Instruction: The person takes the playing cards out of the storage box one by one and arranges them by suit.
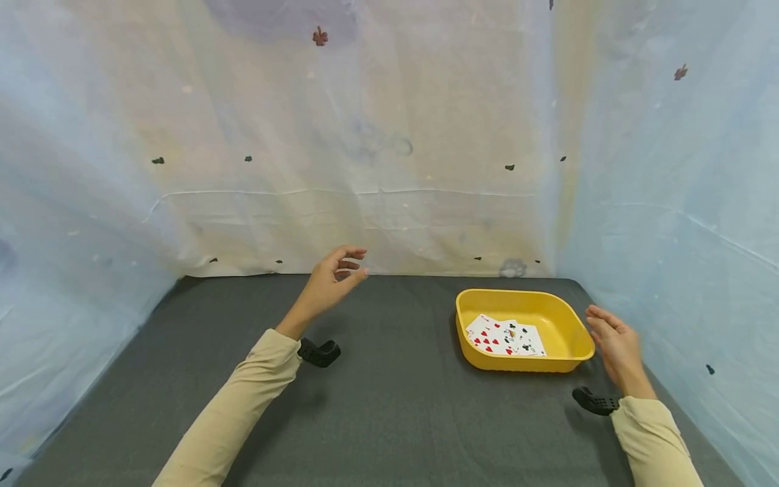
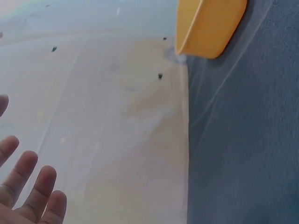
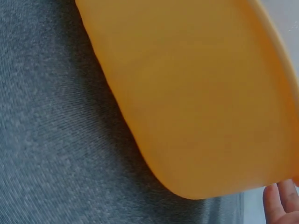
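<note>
A yellow plastic tray [image 1: 517, 364] stands at the right of the table, with several playing cards [image 1: 502, 337] lying face up and overlapping inside. My right hand [image 1: 619, 346] is at the tray's right end, fingers fairly straight. In the right wrist view, its fingertips [image 3: 273, 200] are close by the tray's corner [image 3: 196, 112]; whether they touch it I cannot tell. My left hand [image 1: 331, 283] hovers over the back middle of the table, holding nothing. Its fingers [image 2: 43, 186] are spread and loosely bent in the left wrist view, well away from the tray [image 2: 215, 28].
A dark grey cloth covers the table [image 1: 389, 406]. Pale patterned sheeting [image 1: 389, 135] hangs behind it and along both sides, with the right sheet [image 1: 700, 270] close to my right hand. Black wrist devices [image 1: 319, 353] sit on both wrists.
</note>
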Motion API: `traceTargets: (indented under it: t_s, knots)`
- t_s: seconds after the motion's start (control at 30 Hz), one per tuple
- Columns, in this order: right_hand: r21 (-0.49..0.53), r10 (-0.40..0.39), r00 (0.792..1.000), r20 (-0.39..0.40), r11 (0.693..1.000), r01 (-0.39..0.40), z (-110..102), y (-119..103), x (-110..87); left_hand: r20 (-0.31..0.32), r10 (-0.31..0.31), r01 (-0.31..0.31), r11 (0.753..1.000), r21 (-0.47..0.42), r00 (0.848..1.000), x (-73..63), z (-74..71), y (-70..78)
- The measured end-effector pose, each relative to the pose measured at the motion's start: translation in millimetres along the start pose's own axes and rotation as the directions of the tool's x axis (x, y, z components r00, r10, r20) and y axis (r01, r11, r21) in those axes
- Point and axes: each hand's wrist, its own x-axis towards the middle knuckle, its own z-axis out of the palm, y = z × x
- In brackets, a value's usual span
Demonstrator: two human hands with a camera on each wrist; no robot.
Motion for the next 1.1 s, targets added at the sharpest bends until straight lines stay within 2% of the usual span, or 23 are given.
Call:
traceTargets:
  t_s: [0.2, 0.33, 0.47, 0.67, 0.83, 1.1]
  knots:
    - [0.088, 0.078, 0.995, 0.066, 0.993, -0.084, 0, 1, 1.3, 0.058, 0.01, -0.008, 0.999, -0.032, 0.998, 16.7, 23.9, -21.5]
    - [0.09, 0.128, 0.989, 0.072, 0.987, -0.134, 0, 2, 2.5, 0.101, 0.043, -0.038, 0.998, -0.048, 0.994, 23.4, 37.3, -22.4]
    - [0.12, 0.13, 0.988, 0.083, 0.983, -0.14, 0, 3, 4.4, 0.128, 0.071, -0.067, 0.997, -0.036, 0.989, 28.0, 50.4, -21.4]
    - [0.165, 0.139, 0.987, 0.078, 0.975, -0.15, 2, 5, 7.4, 0.162, 0.077, -0.078, 0.997, 0.003, 0.984, 32.2, 68.8, -21.2]
    - [0.101, 0.201, 0.979, 0.044, 0.974, -0.205, 6, 8, 9.1, 0.191, 0.048, -0.045, 0.999, -0.016, 0.98, 36.3, 81.8, -19.6]
    - [0.128, 0.263, 0.964, -0.032, 0.958, -0.257, 11, 9, 10.1, 0.203, -0.045, 0.056, 0.997, -0.046, 0.978, 44.3, 96.6, -17.4]
